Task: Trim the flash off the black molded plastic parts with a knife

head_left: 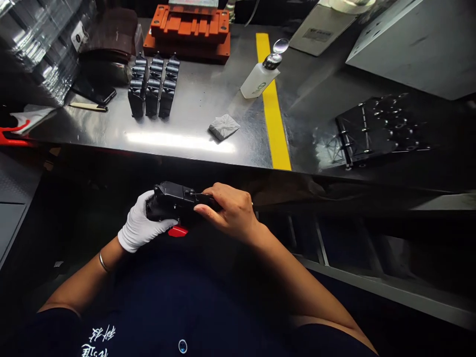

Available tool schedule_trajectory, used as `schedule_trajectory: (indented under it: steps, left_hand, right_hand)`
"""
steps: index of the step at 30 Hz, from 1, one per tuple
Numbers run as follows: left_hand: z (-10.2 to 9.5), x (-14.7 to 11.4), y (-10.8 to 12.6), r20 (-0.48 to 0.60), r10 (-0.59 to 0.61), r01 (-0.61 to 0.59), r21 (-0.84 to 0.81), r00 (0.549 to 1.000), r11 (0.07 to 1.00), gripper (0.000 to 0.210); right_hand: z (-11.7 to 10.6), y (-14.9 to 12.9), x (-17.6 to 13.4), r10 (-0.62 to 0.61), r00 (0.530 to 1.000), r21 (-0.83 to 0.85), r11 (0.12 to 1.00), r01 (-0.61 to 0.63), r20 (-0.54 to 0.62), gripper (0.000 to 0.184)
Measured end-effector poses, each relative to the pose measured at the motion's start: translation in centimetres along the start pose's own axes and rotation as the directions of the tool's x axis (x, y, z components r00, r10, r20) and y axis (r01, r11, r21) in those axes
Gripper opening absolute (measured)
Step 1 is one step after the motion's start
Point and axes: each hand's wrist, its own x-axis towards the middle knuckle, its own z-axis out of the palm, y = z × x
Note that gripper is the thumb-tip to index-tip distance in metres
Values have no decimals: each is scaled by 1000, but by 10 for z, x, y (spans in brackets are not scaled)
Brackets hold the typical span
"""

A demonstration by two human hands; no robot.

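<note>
In front of my body, below the bench edge, I hold a black moulded plastic part (171,201) with both hands. My left hand (138,223), in a white glove, is wrapped round its broad end. Bare fingers of my right hand (232,210) pinch the narrow dark end, with the thumb below and the bent fingers above. Whether a slim tool is also in that grip is hidden. A small red piece (177,231) shows just under the part, near my left thumb. Three similar black parts (152,87) stand side by side on the bench.
On the metal bench (186,134) sit a folded grey-white pad (224,127), a white bottle (259,80), an orange fixture (189,29) and a pen-like stick (88,106). Yellow tape (273,109) crosses it. At right are a black rack (357,131) and a grey box (420,44).
</note>
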Motion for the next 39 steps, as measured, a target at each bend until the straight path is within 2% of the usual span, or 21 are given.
schedule_trajectory:
  steps: [3, 5, 8, 12, 15, 20, 26, 30, 34, 36, 39]
  left_hand:
    - [0, -5, -9, -6, 158, -156, 126, 987, 980, 76]
    - [-1, -6, -11, 17, 172, -172, 147, 985, 974, 72]
    - [-2, -6, -11, 42, 155, -159, 133, 987, 978, 71]
    - [-1, -7, -13, 79, 132, -137, 65, 988, 988, 75]
    - [-1, -7, -14, 145, 79, -76, -28, 986, 997, 75]
    - [0, -7, -12, 239, -11, 46, -144, 971, 989, 78]
    - [4, -7, -11, 269, -14, 77, -223, 963, 972, 78]
    - [4, -6, -5, 243, -40, 84, -174, 969, 981, 76]
    - [0, -3, 1, 166, -77, 108, -182, 983, 977, 70]
    - [-3, -1, 2, 80, -41, 57, -207, 996, 977, 65]
    - [-9, 1, 1, -9, 107, -107, -171, 994, 979, 52]
  right_hand:
    - [-3, -2, 0, -68, 994, -107, 991, 77, 86, 45]
    - [-5, -2, 0, -96, 984, -128, 985, 116, 151, 49]
    - [-9, -3, 0, -141, 972, -131, 977, 168, 188, 53]
    - [-12, -2, 1, -139, 973, -119, 979, 163, 185, 53]
    - [-12, 0, 1, -173, 962, -73, 979, 192, 209, 53]
    - [-10, 1, 0, -199, 964, -39, 977, 209, 177, 53]
    - [-11, 0, -1, -175, 962, -22, 983, 183, 209, 53]
    - [-10, -2, -1, -180, 960, 15, 983, 181, 214, 52]
    - [-9, -4, -6, -127, 984, 203, 974, 101, 121, 38]
    - [-9, -6, -10, -29, 995, 248, 969, 5, 92, 32]
    - [-7, -8, -15, 82, 994, 214, 972, -94, 65, 28]
